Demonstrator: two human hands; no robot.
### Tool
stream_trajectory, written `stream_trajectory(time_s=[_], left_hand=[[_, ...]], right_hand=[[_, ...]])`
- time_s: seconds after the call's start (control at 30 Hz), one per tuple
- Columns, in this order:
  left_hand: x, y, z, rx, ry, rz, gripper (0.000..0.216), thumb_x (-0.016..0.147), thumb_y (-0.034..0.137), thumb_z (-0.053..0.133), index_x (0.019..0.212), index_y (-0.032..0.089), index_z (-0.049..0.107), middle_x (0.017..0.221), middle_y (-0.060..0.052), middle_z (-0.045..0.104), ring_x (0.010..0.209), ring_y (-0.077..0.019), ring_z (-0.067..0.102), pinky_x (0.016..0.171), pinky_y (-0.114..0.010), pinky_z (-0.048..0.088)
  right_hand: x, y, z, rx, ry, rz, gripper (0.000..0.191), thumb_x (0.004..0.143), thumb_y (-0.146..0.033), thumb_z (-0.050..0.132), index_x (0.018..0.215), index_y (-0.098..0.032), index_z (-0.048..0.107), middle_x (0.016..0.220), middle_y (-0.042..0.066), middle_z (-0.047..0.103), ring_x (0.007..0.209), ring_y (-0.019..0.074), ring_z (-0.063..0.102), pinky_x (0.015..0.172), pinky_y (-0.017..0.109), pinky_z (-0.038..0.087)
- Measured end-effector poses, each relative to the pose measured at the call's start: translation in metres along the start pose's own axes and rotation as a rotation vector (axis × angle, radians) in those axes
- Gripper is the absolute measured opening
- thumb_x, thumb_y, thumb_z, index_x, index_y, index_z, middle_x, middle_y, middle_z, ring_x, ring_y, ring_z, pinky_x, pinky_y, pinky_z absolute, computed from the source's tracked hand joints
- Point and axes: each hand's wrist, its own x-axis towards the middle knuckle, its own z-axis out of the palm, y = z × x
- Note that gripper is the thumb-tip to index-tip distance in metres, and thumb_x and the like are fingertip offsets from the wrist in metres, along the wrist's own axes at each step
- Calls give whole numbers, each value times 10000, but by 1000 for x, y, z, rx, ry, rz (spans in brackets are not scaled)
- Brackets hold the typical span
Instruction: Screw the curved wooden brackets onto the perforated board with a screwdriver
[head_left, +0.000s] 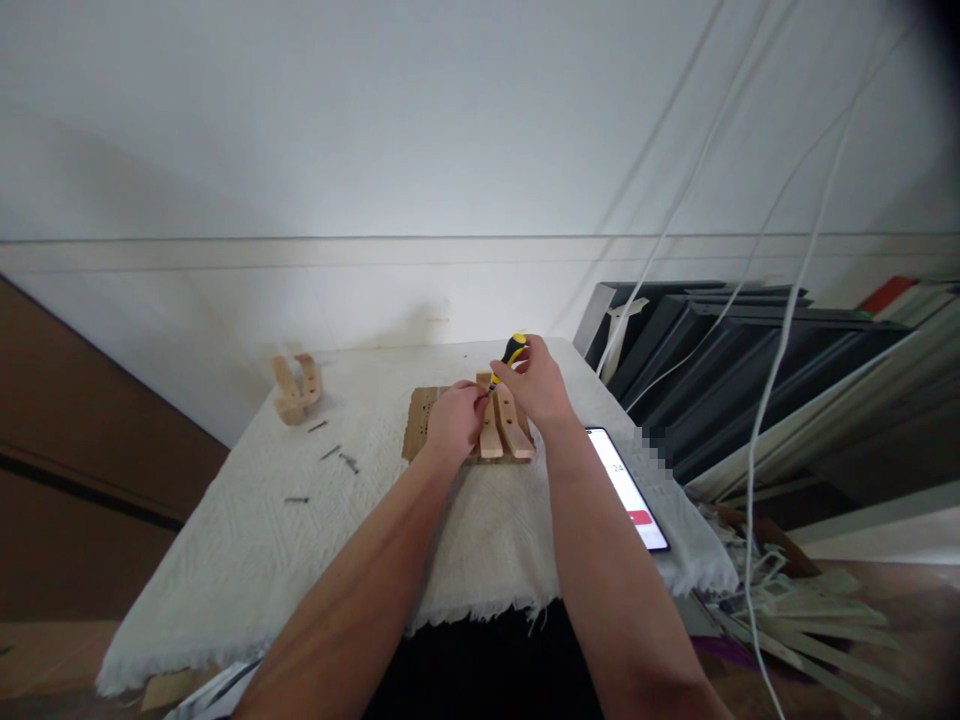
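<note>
My right hand [541, 388] is closed around a yellow-and-black screwdriver [514, 349], which leans with its tip pointing down. Beneath that tip lie two curved, pale wooden pieces [515, 430], side by side, with dark holes in the right one. They rest on a brown cardboard piece [415, 428]. My left hand [456, 418] has its fingertips pinched together beside the screwdriver's tip and the left wooden piece. Whatever is between those fingertips is too small and hidden to make out.
A white cloth [360, 560] covers the table. At the left back stands another wooden piece with two prongs [291, 405]; several screws [297, 499] lie near it. A phone [626, 488] is right of my forearm. Dark panels [720, 370] and hanging white cables [780, 350] are farther right.
</note>
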Motion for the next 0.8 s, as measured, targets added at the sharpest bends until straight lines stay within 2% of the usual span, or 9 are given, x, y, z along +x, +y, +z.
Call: stream_trajectory(time_s=[0.13,0.23,0.3,0.47,0.63,0.7,0.8], left_hand=[[0,-1,0,1,0,7,289,921,231,446,987,190,725,1079,-78,685,968,-180,627,889,-262,452],[0,-1,0,7,-4,0,286,921,234,450,986,189,725,1076,-78,684,962,-180,627,883,-262,454],[0,0,0,11,0,3,290,924,235,445,990,192,725,1077,-75,685,951,-179,628,870,-261,457],[-1,1,0,20,8,14,294,926,237,442,975,179,726,1061,-77,691,930,-179,633,857,-257,458],[-1,0,1,22,17,10,290,923,237,447,994,194,725,1081,-67,689,938,-177,633,859,-252,458],[0,0,1,21,11,13,289,922,234,447,989,195,726,1081,-65,690,943,-179,633,866,-256,456],[0,0,0,22,0,6,293,928,245,442,988,191,724,1080,-71,689,952,-181,631,874,-261,453]], right_hand=[[0,1,-5,104,-66,-60,301,794,-372,548,1033,-191,582,944,57,658,736,167,585,726,341,479],[0,2,-7,151,-77,-94,389,808,-329,534,1181,-219,539,931,41,654,751,160,594,741,329,487],[-1,3,-6,102,-47,-107,405,805,-317,546,1202,-240,530,883,24,644,726,158,587,731,326,484],[-2,2,-2,-29,97,-108,345,791,-380,593,1095,-218,594,786,21,615,690,173,575,707,336,476],[-1,2,-4,62,9,-133,435,871,-397,472,1262,-221,546,915,58,666,770,176,608,753,334,482],[-1,2,-6,67,16,-112,393,870,-406,480,1200,-219,580,870,49,671,752,175,611,744,332,480],[-1,1,-6,-14,114,-70,349,795,-478,597,1019,-212,616,750,24,645,672,176,585,690,328,471]])
